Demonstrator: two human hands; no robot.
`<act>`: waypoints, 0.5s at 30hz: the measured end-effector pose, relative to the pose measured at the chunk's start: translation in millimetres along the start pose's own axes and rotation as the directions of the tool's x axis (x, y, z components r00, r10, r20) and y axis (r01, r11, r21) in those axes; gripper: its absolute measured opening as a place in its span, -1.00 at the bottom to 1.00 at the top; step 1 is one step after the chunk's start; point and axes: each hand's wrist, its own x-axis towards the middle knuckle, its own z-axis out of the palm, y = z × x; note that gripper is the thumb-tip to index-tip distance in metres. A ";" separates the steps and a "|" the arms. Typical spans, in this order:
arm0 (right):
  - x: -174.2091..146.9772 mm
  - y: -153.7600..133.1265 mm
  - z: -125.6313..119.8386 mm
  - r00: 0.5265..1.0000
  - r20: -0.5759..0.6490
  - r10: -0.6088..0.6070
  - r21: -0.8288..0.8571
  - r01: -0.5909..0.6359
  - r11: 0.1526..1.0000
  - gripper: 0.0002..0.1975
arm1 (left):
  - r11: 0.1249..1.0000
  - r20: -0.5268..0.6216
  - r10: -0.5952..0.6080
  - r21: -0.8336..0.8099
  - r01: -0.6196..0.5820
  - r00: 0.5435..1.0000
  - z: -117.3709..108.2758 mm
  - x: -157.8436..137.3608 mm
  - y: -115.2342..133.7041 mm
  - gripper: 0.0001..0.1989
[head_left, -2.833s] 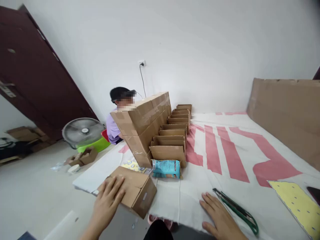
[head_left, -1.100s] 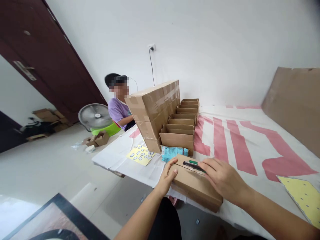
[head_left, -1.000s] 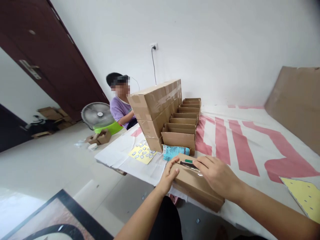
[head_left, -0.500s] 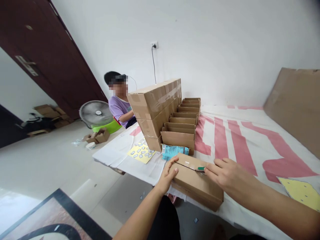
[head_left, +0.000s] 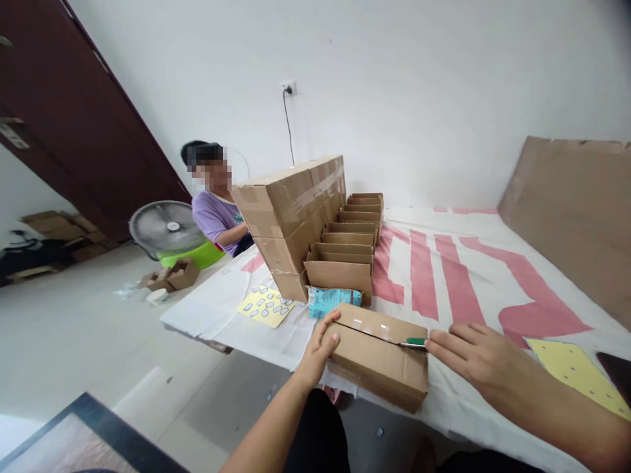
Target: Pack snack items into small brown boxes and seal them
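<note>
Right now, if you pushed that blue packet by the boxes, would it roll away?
Probably not. The blue packet lies flat and looks crinkly, so it would likely slide or crumple. It seems light and floppy, and the open cardboard box right behind it would likely stop it.

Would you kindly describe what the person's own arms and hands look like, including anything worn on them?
Both forearms are bare, with no sleeves in view. The left hand and right hand wear no gloves, rings, watch or bracelet that can be seen. The nails look short and unpainted.

I can read no text: the teal packet (head_left: 334,300) near the sheet's front edge has print too blurred.
</note>
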 end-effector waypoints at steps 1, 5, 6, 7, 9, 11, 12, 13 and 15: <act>-8.3 3.4 2.5 0.999 -0.005 0.033 0.034 -0.033 0.999 -0.54 | 1.000 -0.002 0.001 0.002 -0.001 1.000 -0.1 0.0 -0.3 -0.49; -44.9 18.6 17.9 0.973 -0.054 0.224 0.141 -0.215 0.966 -0.64 | 1.000 -0.004 0.003 -0.004 -0.003 1.000 -0.4 0.4 -2.4 -0.48; -54.0 21.8 24.0 0.957 -0.064 0.284 0.152 -0.272 0.950 -0.67 | 1.000 -0.002 0.001 -0.008 -0.001 1.000 -0.4 0.8 -3.0 -0.48; -62.9 24.4 31.3 0.938 -0.066 0.341 0.160 -0.328 0.931 -0.68 | 1.000 0.001 -0.001 -0.010 0.001 1.000 -0.3 1.1 -3.5 -0.47; -80.3 27.0 50.5 0.891 -0.046 0.451 0.179 -0.437 0.881 -0.67 | 1.000 0.008 -0.007 -0.010 0.007 1.000 -0.1 1.7 -4.2 -0.47; -97.2 25.9 74.6 0.845 0.005 0.535 0.212 -0.524 0.825 -0.67 | 1.000 0.014 -0.012 -0.010 0.012 1.000 0.0 1.9 -3.8 -0.46; -105.4 24.2 87.8 0.828 0.043 0.559 0.228 -0.553 0.801 -0.68 | 1.000 0.016 -0.015 -0.012 0.015 1.000 0.1 1.7 -3.3 -0.45; -113.3 22.1 100.9 0.818 0.077 0.570 0.240 -0.570 0.786 -0.70 | 1.000 0.018 -0.018 -0.014 0.018 1.000 0.1 1.4 -2.5 -0.45; -126.8 17.9 125.0 0.809 0.140 0.570 0.248 -0.586 0.771 -0.70 | 1.000 0.023 -0.024 -0.019 0.025 0.999 0.2 0.5 -0.8 -0.44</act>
